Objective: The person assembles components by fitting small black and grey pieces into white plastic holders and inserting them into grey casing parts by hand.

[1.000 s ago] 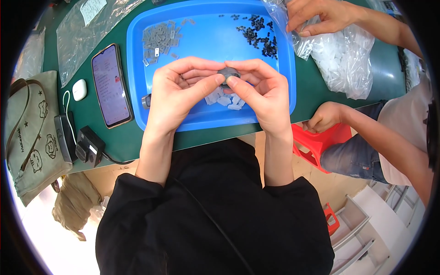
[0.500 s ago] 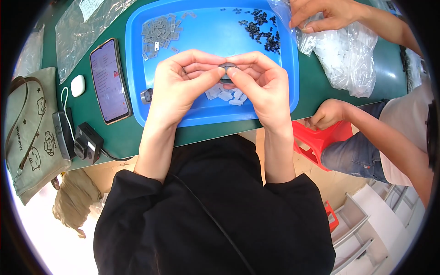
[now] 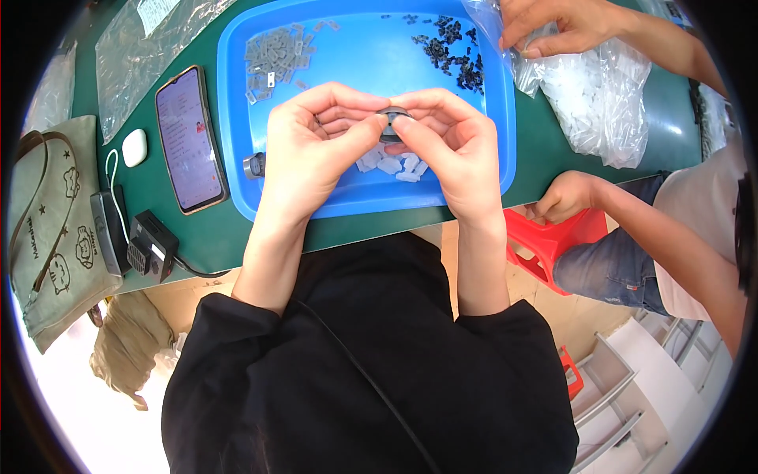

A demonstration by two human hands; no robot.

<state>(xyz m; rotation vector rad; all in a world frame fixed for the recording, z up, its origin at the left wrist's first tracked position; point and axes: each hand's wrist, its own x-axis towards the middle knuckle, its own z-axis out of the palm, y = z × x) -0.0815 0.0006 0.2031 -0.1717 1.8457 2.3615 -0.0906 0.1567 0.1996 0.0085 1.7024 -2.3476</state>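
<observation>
Over the front half of a blue tray (image 3: 363, 207), my left hand (image 3: 316, 142) and my right hand (image 3: 454, 146) pinch one small dark grey rounded part (image 3: 394, 126) between thumbs and fingertips. Both thumbs press on its near face, and my fingers cover its sides. Just beneath lie several translucent white pieces (image 3: 391, 164), partly hidden by my hands. Grey flat rectangular pieces (image 3: 276, 59) make a pile at the tray's far left. Small black parts (image 3: 448, 47) are scattered at its far right. A dark cylindrical part (image 3: 253, 166) rests by my left wrist.
Left of the tray are a phone (image 3: 189, 138), a white earbud case (image 3: 134, 147), a black box-shaped device (image 3: 152, 243) with a cable and a canvas bag (image 3: 59, 221). At right, a co-worker's hand (image 3: 560, 28) touches a clear bag of white pieces (image 3: 592, 103). A red stool (image 3: 545, 245) stands below.
My thumbs have shifted slightly on the dark grey part, and more of its face shows. The tray and the piles look the same.
</observation>
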